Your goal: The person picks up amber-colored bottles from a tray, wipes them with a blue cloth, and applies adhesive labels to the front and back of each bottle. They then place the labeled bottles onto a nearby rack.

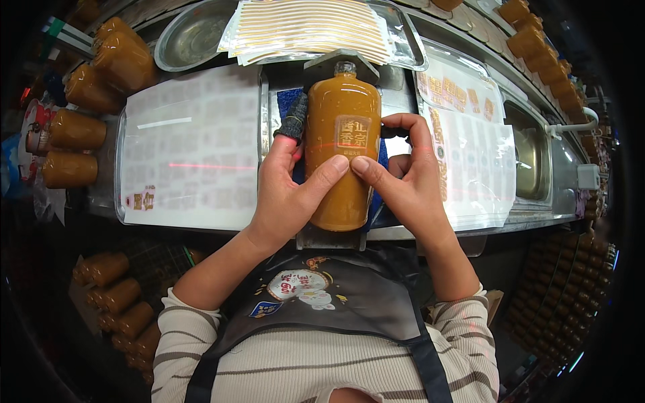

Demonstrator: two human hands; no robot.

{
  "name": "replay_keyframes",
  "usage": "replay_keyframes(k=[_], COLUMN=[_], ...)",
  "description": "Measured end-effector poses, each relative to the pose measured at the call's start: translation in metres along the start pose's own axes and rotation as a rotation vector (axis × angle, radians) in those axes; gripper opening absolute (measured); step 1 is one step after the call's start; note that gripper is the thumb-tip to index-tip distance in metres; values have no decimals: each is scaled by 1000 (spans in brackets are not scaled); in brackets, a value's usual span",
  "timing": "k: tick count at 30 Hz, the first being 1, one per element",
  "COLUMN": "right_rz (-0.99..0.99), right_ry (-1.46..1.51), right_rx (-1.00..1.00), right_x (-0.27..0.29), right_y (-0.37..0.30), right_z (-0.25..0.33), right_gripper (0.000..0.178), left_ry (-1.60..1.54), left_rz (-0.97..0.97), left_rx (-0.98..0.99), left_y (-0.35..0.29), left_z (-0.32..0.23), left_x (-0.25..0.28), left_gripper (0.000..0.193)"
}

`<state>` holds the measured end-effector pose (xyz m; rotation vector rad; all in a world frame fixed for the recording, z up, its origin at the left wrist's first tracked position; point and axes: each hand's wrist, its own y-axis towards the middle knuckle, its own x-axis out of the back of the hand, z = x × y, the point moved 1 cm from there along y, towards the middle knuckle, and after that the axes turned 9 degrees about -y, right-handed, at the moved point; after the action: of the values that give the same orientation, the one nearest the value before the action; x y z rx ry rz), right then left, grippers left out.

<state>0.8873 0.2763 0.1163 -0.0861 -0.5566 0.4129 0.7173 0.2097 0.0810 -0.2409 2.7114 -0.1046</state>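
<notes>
A glossy amber-brown bottle [339, 195] lies before me on a metal stand, its clear neck pointing away. On its upper face sits a square gold-printed decal [353, 133], with a red laser line crossing it. My left hand [285, 185] grips the bottle's left side, thumb on the surface below the decal; a dark cover wraps one of its fingers. My right hand [406, 168] is at the right side, its thumb pressed just under the decal and its index finger curled against the bottle's edge. Blue cloth [290, 101] shows beneath the bottle.
Left stands a tray with a white decal sheet [195, 134]; more decal sheets [474, 174] lie right. Behind are a stack of gold-striped strips [309, 27] and a metal basin [191, 40]. A sink [534, 154] is far right. Brown bottles [74, 129] stand at both sides.
</notes>
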Motion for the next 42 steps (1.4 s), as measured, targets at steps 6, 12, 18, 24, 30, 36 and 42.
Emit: replay_keyframes(k=[6,12,18,24,30,36,42], right_rz=[-26,-57,-53,-68,-159,-162,-83], right_ry=[-14,5,-3,75,738,353,-287], right_rx=[30,43,39,24,-197,89,609], right_x=[-1,-4,-4,-6,30,29,17], right_y=[0,0,0,0,37,12,4], right_z=[0,-5,-4,-3,-52,-6,20], right_gripper=[64,59,59,52,23,47,26], left_ry=[-19,-16,12,-15,103,82,197], left_rz=[7,9,-56,5,46,-60,-58], left_rx=[13,13,-74,12,55,-89,-57], left_y=[0,0,1,0,-3,-4,-5], left_z=[-1,2,11,1,0,3,9], left_x=[0,1,4,2,4,-1,4], left_gripper=[60,57,37,61,71,43,46])
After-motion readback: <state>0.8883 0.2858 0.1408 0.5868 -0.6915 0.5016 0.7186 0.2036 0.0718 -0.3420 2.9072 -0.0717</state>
